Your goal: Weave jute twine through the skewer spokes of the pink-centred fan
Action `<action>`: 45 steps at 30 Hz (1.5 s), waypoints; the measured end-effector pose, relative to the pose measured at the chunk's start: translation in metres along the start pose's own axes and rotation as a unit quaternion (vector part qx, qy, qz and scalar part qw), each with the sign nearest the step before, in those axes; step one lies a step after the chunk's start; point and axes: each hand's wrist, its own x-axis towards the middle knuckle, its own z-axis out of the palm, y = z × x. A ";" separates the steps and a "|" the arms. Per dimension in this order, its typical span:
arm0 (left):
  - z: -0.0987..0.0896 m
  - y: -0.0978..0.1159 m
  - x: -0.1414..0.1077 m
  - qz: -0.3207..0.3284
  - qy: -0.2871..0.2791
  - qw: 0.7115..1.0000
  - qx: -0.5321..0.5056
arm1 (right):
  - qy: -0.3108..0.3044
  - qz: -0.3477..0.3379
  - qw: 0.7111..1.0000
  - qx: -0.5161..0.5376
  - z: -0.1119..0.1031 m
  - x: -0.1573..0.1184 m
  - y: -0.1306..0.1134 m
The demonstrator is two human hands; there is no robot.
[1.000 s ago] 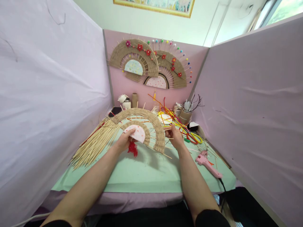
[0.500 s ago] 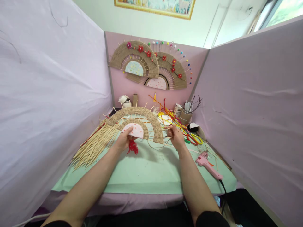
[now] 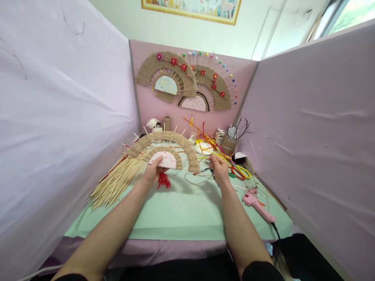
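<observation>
Left hand (image 3: 151, 173) clamps the woven fan (image 3: 168, 158) at its 7 o'clock edge; right hand (image 3: 219, 169), at 4 o'clock, is closed, contents indiscernible.

The fingers of the left hand (image 3: 151, 174) are mostly hidden beneath the woven fan (image 3: 191, 154), which also covers the upper ends of the stick bundle (image 3: 113, 183) at the left edge of the desk (image 3: 181, 218). What the right hand (image 3: 220, 170) pinches is too thin to make out. Near the far edge, the fan hides the foot of a jar (image 3: 157, 128). Over the near edge, by the right corner, a cord (image 3: 277, 234) drops out of sight. A framed picture (image 3: 190, 11) is cut off above.
</observation>
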 end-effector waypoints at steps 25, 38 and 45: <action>-0.004 0.001 0.004 -0.002 -0.035 0.999 -0.040 | -0.144 0.116 0.981 0.059 0.003 -0.004 -0.001; -0.003 0.002 0.006 0.038 -0.015 0.997 -0.059 | -0.064 0.054 0.996 -0.011 -0.003 0.002 0.001; -0.002 0.003 0.007 0.064 0.004 0.996 -0.055 | -0.061 -0.007 0.991 -0.116 0.005 -0.005 -0.007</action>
